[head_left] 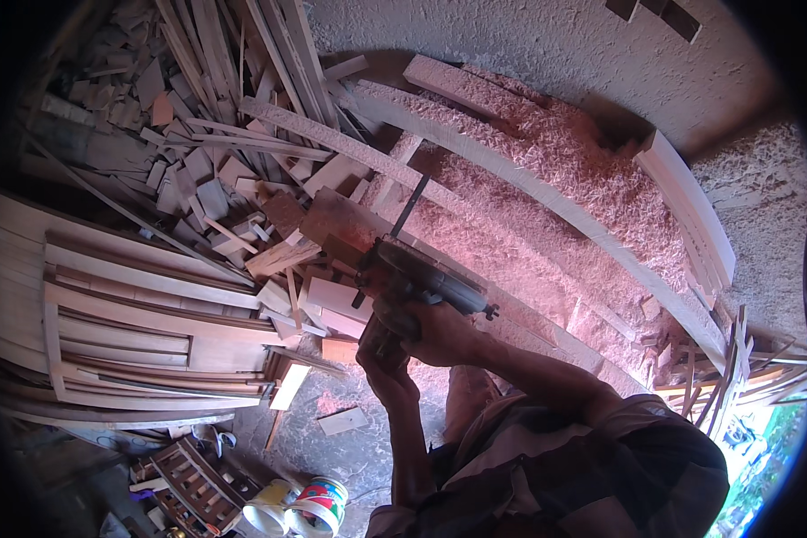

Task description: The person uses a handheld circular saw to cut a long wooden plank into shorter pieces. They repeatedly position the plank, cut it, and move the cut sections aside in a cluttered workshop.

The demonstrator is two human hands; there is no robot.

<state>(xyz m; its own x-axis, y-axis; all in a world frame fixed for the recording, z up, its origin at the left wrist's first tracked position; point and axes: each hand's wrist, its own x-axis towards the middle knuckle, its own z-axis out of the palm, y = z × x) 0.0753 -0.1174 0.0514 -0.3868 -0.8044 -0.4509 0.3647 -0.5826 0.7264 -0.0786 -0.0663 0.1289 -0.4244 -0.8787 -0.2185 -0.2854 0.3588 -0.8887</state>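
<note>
In front of my body is a dark hand-held power tool (430,280) with a long body and a knob at its right end. A thin straight bar sticks out from its far side. My right hand (439,334) is closed round its near side, the fingertips partly hidden. Lower and a little left, my left hand (387,369) is also closed on the tool, near its dark rear part. The tool is over the near edge of a long board (489,242) dusted with shavings. Whether it touches the board, I cannot tell.
A curved timber beam (547,193) and pinkish wood shavings (556,134) lie beyond. Offcuts (206,179) are heaped at left, below upright planks (287,63). Wooden panels (134,305) lean at the left. Two buckets (318,502) stand on the floor (359,457) near a slatted wooden piece (193,484).
</note>
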